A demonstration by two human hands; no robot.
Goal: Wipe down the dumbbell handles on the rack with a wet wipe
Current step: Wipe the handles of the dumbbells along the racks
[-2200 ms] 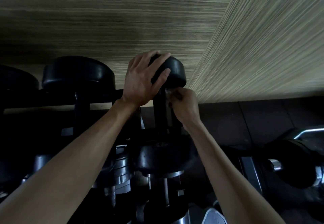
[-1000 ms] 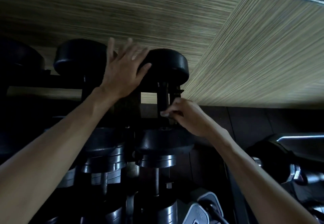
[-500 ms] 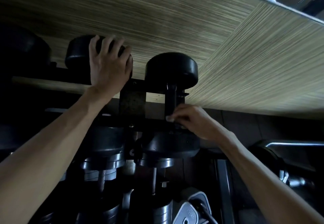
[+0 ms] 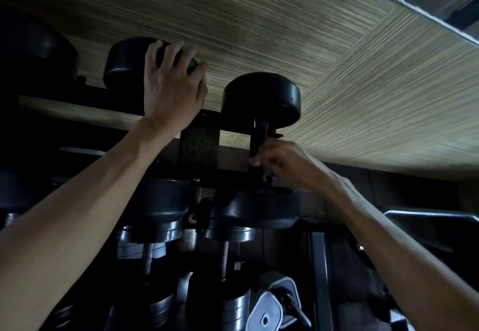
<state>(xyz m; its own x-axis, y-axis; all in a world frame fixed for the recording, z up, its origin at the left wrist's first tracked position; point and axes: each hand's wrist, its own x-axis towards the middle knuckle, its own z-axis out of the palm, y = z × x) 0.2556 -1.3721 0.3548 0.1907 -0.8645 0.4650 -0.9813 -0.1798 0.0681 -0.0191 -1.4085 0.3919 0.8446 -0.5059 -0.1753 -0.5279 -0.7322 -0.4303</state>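
While the left hand rests open-fingered on the neighbouring black round dumbbell head, the right hand grips the dark dumbbell handle on the black metal rack — wipe hidden. Wiping is underway; the next move likely calls for shifting to the adjacent handle.

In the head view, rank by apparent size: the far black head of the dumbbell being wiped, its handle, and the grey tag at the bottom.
1. Far dumbbell head
2. Grey tag, smaller in the frame, though nearer the camera, so true size is unsure
3. Handle, partly hidden by the right hand
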